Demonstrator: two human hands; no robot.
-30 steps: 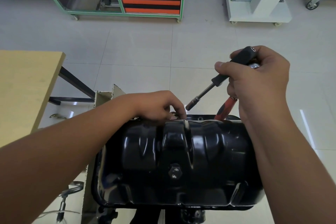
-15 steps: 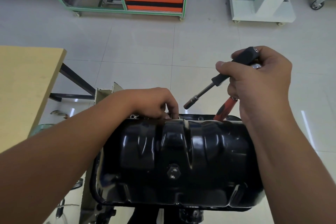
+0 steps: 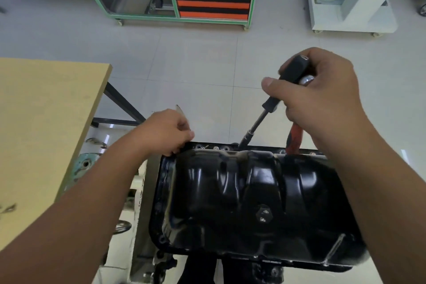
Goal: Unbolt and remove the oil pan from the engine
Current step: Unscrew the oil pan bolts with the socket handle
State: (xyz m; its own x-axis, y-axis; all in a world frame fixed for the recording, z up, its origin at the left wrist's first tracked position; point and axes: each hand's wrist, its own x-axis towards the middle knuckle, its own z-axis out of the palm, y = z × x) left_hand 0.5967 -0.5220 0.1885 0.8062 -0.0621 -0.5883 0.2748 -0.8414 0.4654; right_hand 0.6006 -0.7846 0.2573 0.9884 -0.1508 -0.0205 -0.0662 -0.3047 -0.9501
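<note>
Fingers of the right hand [image 3: 322,99] curl round the black plastic handle of a nut driver with a thin steel shaft [image 3: 258,122], thumb laid along the grip. That hand also carries a tool with a red handle [image 3: 294,138], which pokes out below the palm. The driver slants down toward seven o'clock, and its socket tip meets the far flange of the glossy black stamped-steel oil pan [image 3: 253,196] at about twelve o'clock on the pan's outline. Whether the tip sits on a bolt head cannot be told.

Over at the pan's ten o'clock corner, the left hand [image 3: 166,134] has its fingers bent together, tips pinched down at the flange edge; what they pinch, if anything, is hidden under the knuckles.

The pan fills the lower middle of the view, belly upward, seated on the engine below it, with a row of small bolt holes or heads along the far rim and a hexagonal drain plug [image 3: 264,214] on the near face at roughly five o'clock from the pan's centre.

At nine o'clock in the view lies a pale wooden tabletop [image 3: 41,134] on black metal legs. At twelve o'clock stands a green-framed trolley with orange and black stripes [image 3: 212,2]; at one o'clock, a white wheeled cabinet [image 3: 359,11].
</note>
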